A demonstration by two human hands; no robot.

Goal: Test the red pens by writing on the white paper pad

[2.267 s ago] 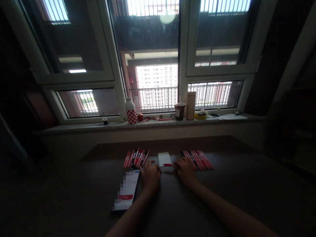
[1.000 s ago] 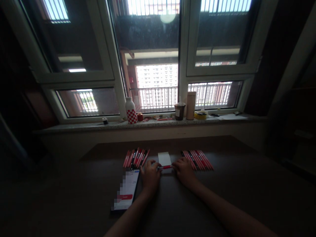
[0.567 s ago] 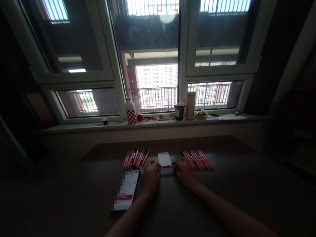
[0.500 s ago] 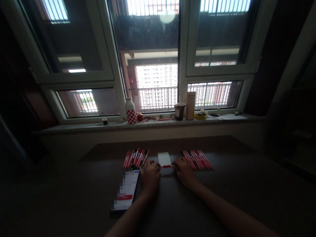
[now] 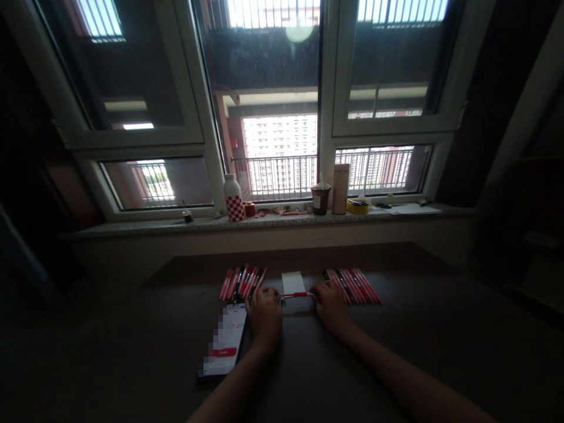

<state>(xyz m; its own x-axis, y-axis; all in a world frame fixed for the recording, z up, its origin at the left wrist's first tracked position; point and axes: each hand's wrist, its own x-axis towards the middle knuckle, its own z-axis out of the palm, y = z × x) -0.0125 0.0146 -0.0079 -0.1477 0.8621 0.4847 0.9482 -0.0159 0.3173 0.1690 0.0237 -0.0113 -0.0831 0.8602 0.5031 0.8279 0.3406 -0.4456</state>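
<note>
A red pen (image 5: 296,294) lies crosswise between my two hands, over the near end of a small white paper (image 5: 293,282). My left hand (image 5: 265,315) is closed and pinches the pen's left end. My right hand (image 5: 330,303) is closed on the pen's right end. Left of my left hand lies a bundle of several pink and red pens (image 5: 242,282). Another row of several pink pens (image 5: 353,285) lies just beyond my right hand. Everything rests on a dark table (image 5: 423,329).
A phone (image 5: 225,342) with a lit screen lies by my left wrist. On the window sill (image 5: 145,225) stand a checkered white bottle (image 5: 233,198), a drink cup (image 5: 320,198), a beige flask (image 5: 341,188), a yellow tape roll (image 5: 358,205) and papers (image 5: 413,208).
My left hand has slid a little to the left along the pen, so more of the pen shows between the hands. My right hand stays where it was.
</note>
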